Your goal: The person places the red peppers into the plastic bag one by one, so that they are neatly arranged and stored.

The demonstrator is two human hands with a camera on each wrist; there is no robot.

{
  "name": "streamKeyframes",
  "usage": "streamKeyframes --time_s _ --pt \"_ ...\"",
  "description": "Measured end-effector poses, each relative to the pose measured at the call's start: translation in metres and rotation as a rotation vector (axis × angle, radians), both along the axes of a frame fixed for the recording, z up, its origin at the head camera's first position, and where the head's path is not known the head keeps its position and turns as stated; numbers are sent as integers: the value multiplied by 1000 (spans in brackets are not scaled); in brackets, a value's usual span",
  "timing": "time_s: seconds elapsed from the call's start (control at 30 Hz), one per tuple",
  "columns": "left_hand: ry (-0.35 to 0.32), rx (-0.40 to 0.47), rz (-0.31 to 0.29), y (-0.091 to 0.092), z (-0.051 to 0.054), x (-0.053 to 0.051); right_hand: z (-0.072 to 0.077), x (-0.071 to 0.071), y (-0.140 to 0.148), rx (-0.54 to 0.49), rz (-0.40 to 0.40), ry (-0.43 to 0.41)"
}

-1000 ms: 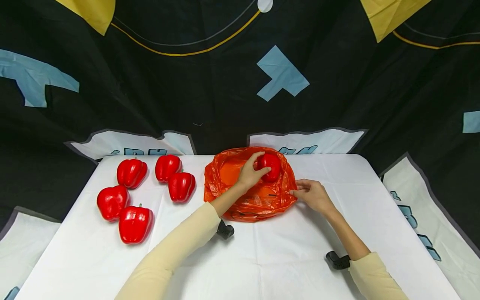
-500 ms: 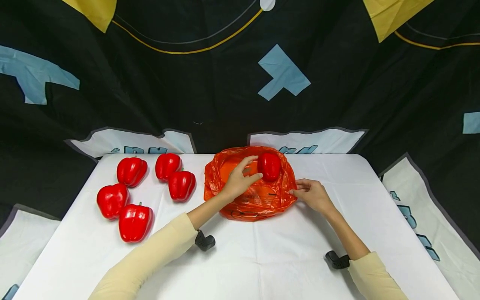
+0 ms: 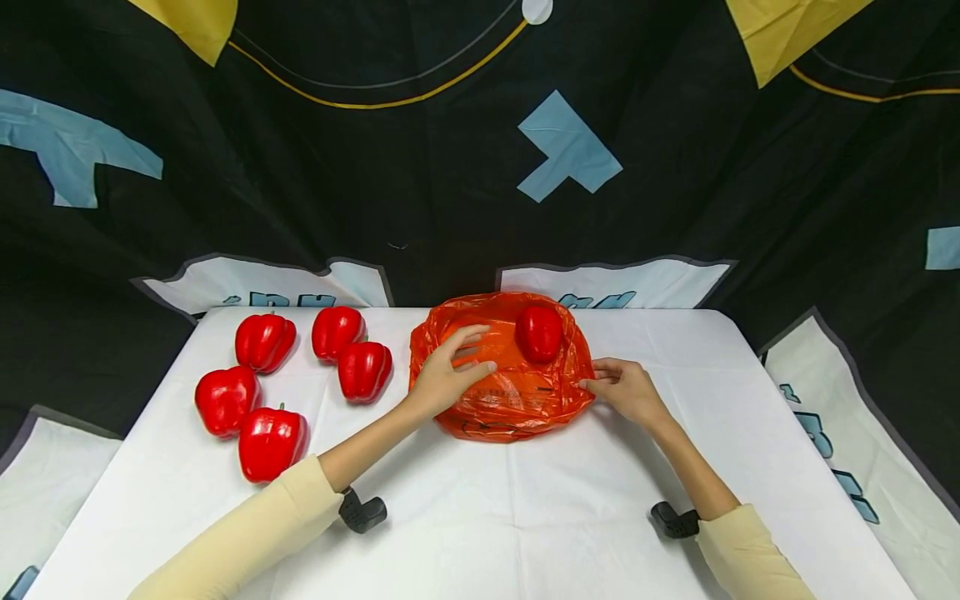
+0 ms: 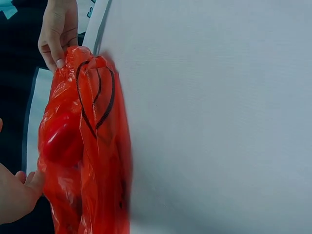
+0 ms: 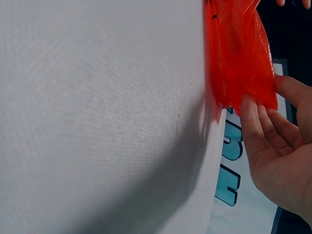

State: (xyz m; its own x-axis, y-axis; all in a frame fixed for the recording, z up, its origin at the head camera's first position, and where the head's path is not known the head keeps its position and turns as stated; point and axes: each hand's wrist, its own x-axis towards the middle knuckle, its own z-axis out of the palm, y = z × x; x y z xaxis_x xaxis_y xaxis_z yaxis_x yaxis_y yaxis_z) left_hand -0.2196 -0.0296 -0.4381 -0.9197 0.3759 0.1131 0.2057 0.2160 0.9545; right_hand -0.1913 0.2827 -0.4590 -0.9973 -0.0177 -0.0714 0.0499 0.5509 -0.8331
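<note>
An orange-red plastic bag (image 3: pixel 517 408) lies with its mouth spread, and one red bell pepper (image 3: pixel 539 333) sits inside near its back right. Over the bag's left part hovers my left hand (image 3: pixel 444 375), fingers spread and holding nothing. My right hand (image 3: pixel 628 390) pinches the bag's right edge; in the right wrist view the thumb (image 5: pixel 291 90) is on one side and the fingers (image 5: pixel 253 122) on the other. The left wrist view shows the pepper (image 4: pixel 63 141) as a darker bulge at the bag.
Several red bell peppers stand on the white table (image 3: pixel 465 533) to the left of the bag, among them a front one (image 3: pixel 272 446) and one nearer the bag (image 3: pixel 364 372). A black patterned cloth (image 3: pixel 420 192) hangs behind the table.
My left hand has let go of the pepper in the bag and drawn back to the left and toward me. The right hand has stayed at the bag's edge.
</note>
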Motion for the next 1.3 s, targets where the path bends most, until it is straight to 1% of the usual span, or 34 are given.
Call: streamKeyframes --time_s 0.13,0.3,0.37,0.4,0.53,0.6,0.83,0.93,1.13,1.3 --pt "2 17 12 -17 2 8 0 0 0 1 -1 0" --pt "0 21 41 -38 3 15 -1 0 1 1 -11 -4" --pt "-5 22 59 -46 9 20 -2 0 1 -2 -15 -6" --pt "-4 26 65 -50 9 20 -2 0 1 -3 -17 -7" --pt "2 43 91 -68 10 21 -3 -1 1 -3 -19 -15" --pt "12 42 109 -79 3 17 -3 -1 2 1 -21 -16" --pt "24 -55 210 -114 9 20 -4 -1 3 4 -18 -19" --pt "34 -80 241 -127 11 20 -5 -2 4 4 -13 -16" --pt "65 -127 289 -146 14 19 -4 -1 4 -5 -11 -14" --pt "66 -157 315 -155 14 17 -4 -1 4 -10 -8 -9"
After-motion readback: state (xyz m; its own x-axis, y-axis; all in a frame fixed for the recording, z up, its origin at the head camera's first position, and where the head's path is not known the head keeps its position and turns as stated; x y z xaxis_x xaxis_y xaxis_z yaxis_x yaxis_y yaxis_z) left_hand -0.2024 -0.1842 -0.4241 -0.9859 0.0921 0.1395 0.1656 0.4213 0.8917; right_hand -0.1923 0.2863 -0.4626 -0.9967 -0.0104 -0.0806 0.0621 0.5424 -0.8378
